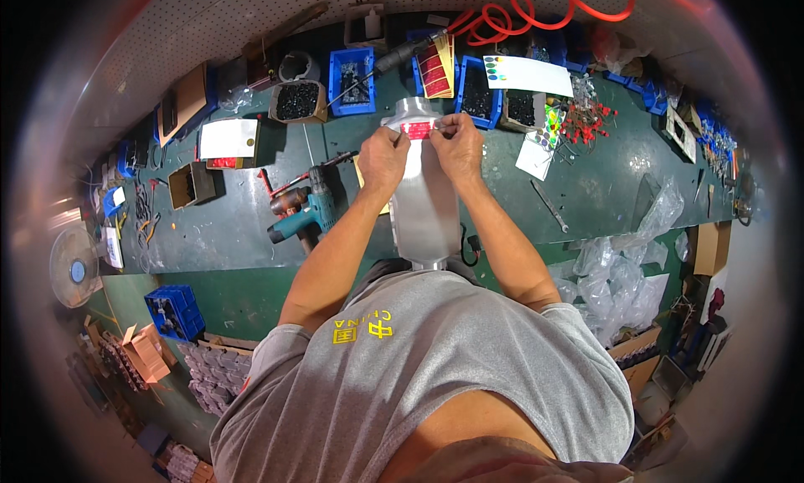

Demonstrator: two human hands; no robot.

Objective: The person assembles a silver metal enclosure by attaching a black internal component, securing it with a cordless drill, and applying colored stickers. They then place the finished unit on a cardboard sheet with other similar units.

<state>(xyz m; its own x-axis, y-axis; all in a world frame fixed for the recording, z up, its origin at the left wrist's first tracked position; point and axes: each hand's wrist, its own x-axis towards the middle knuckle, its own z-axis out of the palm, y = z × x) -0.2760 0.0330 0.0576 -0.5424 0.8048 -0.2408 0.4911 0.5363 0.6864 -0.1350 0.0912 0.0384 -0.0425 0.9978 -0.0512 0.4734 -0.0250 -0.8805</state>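
A silver metal housing point(425, 200) with a narrowed neck at its far end lies on the bench in front of me, its near end by my waist. Across its upper part, a small red label point(417, 131) sits between my hands. My left hand point(384, 158) is closed, thumb and finger pinching at the label's left end. At its right end my right hand point(460, 148) pinches in the same way, fingers bent. Whether the label is fully stuck down cannot be seen. Left of the housing lies a teal power drill point(303, 219).
Blue bins point(353, 79) and a cardboard box of black screws point(299, 100) line the back of the green bench point(511, 211). Red label sheets point(435, 69) stand behind the housing. A wrench point(549, 205) and clear plastic bags point(599, 269) are at right. A red coiled hose point(511, 18) hangs above.
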